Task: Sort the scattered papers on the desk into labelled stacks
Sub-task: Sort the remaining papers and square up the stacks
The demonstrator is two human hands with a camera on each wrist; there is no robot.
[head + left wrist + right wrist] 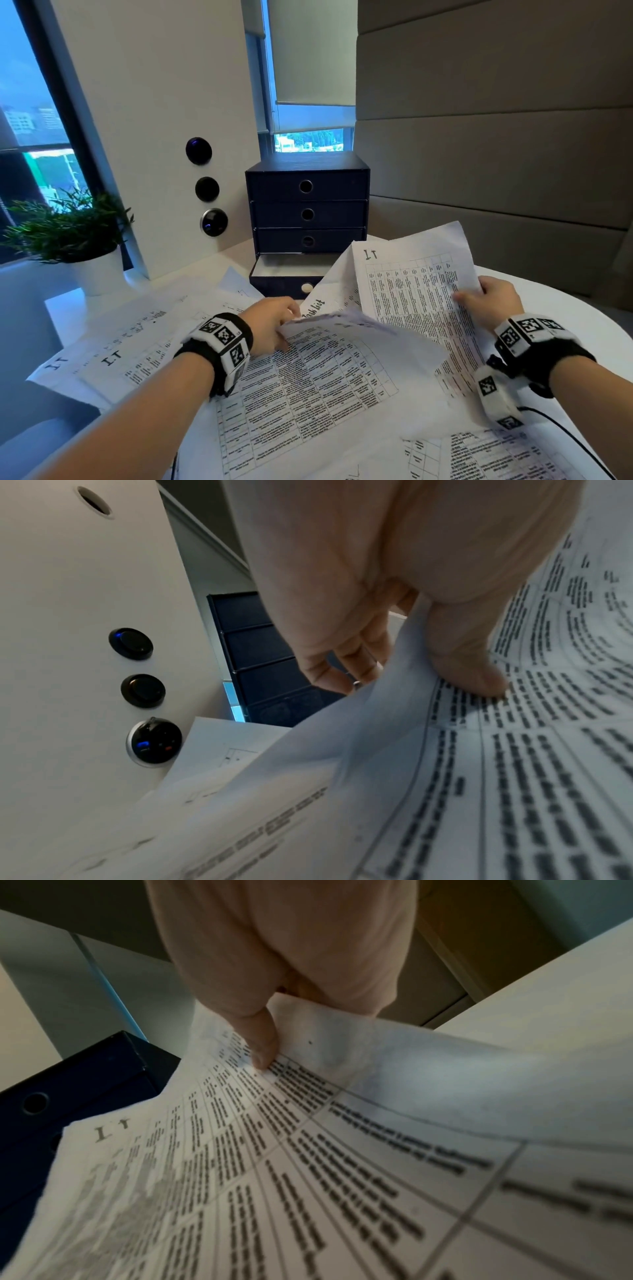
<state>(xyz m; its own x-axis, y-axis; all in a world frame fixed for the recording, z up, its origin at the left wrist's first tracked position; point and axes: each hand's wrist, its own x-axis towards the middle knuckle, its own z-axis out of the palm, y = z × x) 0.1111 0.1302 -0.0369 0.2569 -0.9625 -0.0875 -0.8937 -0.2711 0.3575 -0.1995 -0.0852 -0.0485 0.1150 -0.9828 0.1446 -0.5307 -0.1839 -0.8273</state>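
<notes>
Printed table sheets lie scattered over the white desk (582, 329). My left hand (287, 323) pinches the near edge of a curled sheet (363, 342) in the middle; in the left wrist view the thumb (469, 664) lies on the printed side and the fingers (342, 666) curl beneath that sheet (387, 723). My right hand (474, 298) grips a raised sheet headed "IT" (411, 291) by its right edge, thumb (262, 1045) on top of the sheet (257, 1177). A "Task list" sheet (315, 305) pokes out between them. More "IT" sheets (113, 358) lie at left.
A dark blue drawer unit (306, 205) stands at the back of the desk, its bottom drawer (291, 275) pulled out. A potted plant (72, 233) sits at the far left. Round wall switches (207, 188) are on the white pillar. A black cable (561, 431) trails from my right wrist.
</notes>
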